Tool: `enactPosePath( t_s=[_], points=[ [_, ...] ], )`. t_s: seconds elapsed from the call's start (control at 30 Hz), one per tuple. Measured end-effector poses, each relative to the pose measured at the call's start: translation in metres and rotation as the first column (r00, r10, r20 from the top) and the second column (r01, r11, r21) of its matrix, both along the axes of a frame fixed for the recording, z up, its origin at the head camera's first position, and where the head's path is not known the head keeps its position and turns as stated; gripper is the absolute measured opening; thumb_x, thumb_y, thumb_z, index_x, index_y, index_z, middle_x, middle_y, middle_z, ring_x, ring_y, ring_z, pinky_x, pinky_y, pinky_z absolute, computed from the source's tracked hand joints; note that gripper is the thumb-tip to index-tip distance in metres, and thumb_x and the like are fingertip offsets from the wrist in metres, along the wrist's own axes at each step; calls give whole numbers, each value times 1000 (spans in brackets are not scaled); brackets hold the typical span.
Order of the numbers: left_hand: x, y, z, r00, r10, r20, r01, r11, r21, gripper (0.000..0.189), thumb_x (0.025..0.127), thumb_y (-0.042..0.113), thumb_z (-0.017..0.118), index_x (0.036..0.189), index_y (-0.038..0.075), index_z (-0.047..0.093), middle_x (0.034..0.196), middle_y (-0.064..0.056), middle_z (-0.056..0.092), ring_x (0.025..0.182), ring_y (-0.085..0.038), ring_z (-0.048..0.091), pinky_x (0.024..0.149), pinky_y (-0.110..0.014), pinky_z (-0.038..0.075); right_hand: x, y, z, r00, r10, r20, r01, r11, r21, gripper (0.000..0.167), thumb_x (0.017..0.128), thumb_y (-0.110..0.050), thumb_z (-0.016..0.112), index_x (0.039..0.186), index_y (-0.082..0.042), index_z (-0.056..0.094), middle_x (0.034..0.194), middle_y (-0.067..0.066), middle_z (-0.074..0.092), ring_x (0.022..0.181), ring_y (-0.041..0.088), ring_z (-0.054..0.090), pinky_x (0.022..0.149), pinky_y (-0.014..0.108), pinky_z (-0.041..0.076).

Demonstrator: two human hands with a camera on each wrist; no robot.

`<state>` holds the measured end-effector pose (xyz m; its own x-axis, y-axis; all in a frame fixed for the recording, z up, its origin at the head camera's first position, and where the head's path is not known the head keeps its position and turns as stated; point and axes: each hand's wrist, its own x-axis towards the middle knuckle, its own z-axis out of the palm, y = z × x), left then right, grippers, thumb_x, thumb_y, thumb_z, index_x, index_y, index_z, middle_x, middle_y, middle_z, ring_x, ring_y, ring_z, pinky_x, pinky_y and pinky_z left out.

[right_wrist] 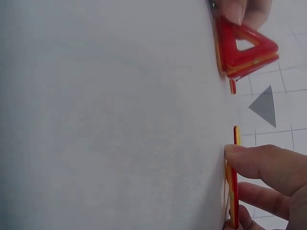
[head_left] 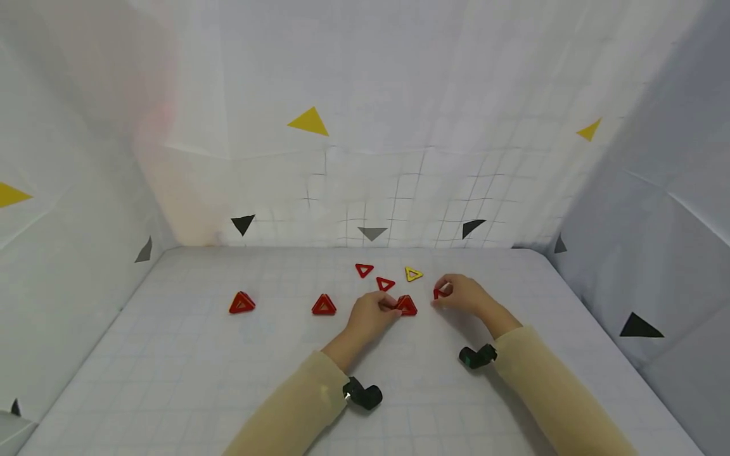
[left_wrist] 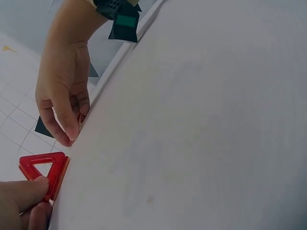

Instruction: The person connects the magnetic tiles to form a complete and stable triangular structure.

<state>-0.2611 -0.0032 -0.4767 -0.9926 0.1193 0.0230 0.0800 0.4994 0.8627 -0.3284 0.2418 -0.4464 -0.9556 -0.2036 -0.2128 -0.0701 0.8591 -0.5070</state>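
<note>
My left hand (head_left: 367, 315) grips the left edge of a small red pyramid (head_left: 407, 306) built from open-centred triangle tiles, which stands on the white table. Its thumb lies against one red face (left_wrist: 57, 168) in the left wrist view. To the right, apart from the pyramid, my right hand (head_left: 463, 295) pinches a red triangle tile (head_left: 437, 294) between thumb and fingers. The right wrist view shows that red tile (right_wrist: 234, 191) edge-on, upright at the tabletop, with a yellowish edge beside it; the fingers cover part of it.
Two more red pyramids stand to the left, one far (head_left: 242, 303) and one nearer (head_left: 324, 304). Behind the hands lie two loose red triangle tiles, one farther back (head_left: 365, 265) and one closer (head_left: 386, 279), plus a yellow triangle tile (head_left: 408, 275). White sheet walls (head_left: 274, 190) enclose the table.
</note>
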Motion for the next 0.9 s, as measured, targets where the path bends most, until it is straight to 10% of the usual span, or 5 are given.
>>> enactPosePath(
  t_s=[0.57, 0.9],
  points=[
    [-2, -4, 0, 1000, 16, -10, -16, 999, 41, 9, 89, 24, 77, 92, 19, 71, 85, 8, 64, 79, -8, 59, 72, -26, 50, 49, -1, 3, 998, 20, 51, -18, 999, -47, 43, 76, -33, 87, 109, -14, 67, 97, 5, 64, 86, 22, 57, 73, 36, 52],
    [-17, -12, -2, 964, 260, -58, -243, 948, 206, 9, 93, 15, 73, 100, 11, 70, 92, 2, 65, 88, -14, 61, 76, -29, 53, 74, -10, 5, 996, 76, 55, -72, 995, -69, 40, 75, -32, 88, 104, -16, 67, 91, 1, 62, 84, 20, 55, 71, 34, 50]
  ],
)
